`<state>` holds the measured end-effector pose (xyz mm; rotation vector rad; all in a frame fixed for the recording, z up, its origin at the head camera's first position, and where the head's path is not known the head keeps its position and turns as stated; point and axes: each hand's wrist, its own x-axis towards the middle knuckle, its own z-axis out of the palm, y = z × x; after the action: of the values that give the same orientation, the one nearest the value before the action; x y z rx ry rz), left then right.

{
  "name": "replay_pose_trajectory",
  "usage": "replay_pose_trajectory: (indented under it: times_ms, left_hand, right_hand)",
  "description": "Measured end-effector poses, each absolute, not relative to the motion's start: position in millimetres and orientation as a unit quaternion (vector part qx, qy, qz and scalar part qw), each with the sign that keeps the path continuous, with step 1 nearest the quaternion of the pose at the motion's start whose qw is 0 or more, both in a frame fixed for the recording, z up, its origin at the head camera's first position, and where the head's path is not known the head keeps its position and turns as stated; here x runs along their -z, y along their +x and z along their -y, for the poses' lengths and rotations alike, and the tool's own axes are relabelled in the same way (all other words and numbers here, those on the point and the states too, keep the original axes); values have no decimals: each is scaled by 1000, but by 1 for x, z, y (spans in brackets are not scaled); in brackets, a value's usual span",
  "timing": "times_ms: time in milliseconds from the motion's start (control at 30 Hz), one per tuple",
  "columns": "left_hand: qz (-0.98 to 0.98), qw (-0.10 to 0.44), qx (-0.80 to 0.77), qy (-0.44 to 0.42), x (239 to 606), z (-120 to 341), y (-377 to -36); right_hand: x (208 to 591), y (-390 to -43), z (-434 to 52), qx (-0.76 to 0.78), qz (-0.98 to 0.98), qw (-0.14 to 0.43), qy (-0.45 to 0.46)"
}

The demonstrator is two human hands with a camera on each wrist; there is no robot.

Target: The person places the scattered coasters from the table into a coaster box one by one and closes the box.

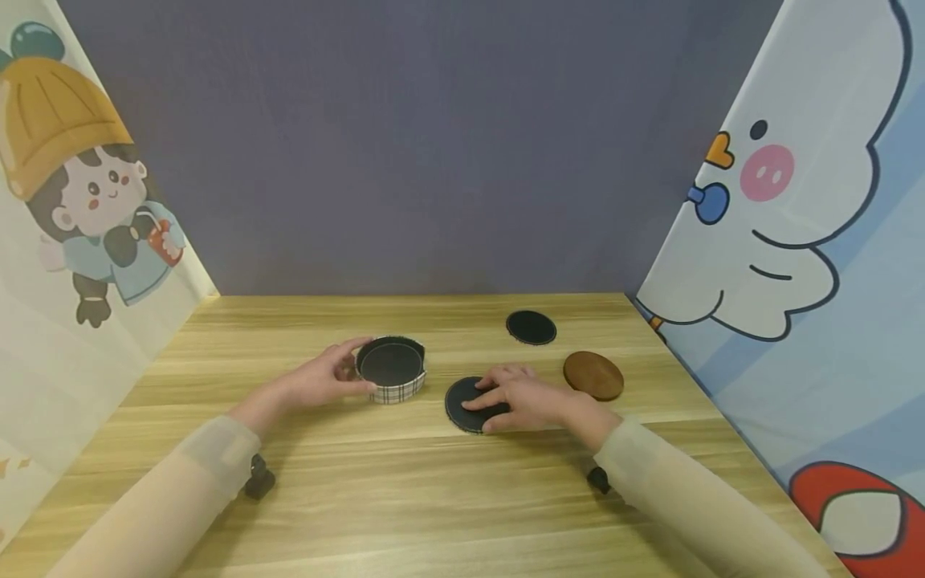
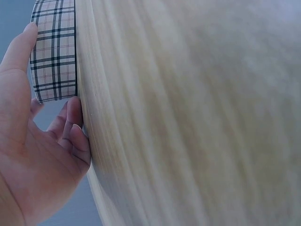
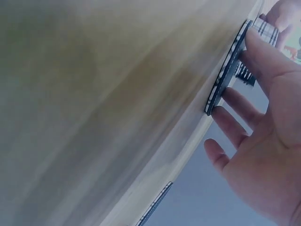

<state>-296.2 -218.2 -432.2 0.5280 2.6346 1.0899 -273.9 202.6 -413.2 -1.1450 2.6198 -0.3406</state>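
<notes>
In the head view my left hand [image 1: 328,377] holds the side of a round, shallow coaster holder [image 1: 391,393], thumb at the near side and a finger along the far rim. Its wall is cream plaid, its inside black. The left wrist view shows the left thumb against the plaid wall [image 2: 55,56], other fingers bent beneath. My right hand [image 1: 527,399] rests its spread fingertips on a round black coaster [image 1: 457,401] lying on the table, right of the holder. In the right wrist view, thumb and fingertips touch this coaster [image 3: 225,70]; the little finger stands apart from it.
A second black coaster [image 1: 531,327] lies farther back on the wood-grain table [image 1: 405,498]. Right of my right hand lies a brown round disc [image 1: 594,376]. A dark grey panel [image 1: 419,144] closes off the back, with cartoon-printed walls at both sides.
</notes>
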Motion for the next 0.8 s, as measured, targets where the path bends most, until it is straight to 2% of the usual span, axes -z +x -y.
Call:
replay_pose_trajectory:
  times_ms: [533, 800]
  left_hand:
    - [-902, 122, -374, 180, 433, 218, -297]
    - [-898, 124, -382, 178, 434, 219, -298]
  right_hand:
    - [415, -265, -209, 122, -897, 132, -404]
    - [413, -277, -222, 182, -907, 149, -349]
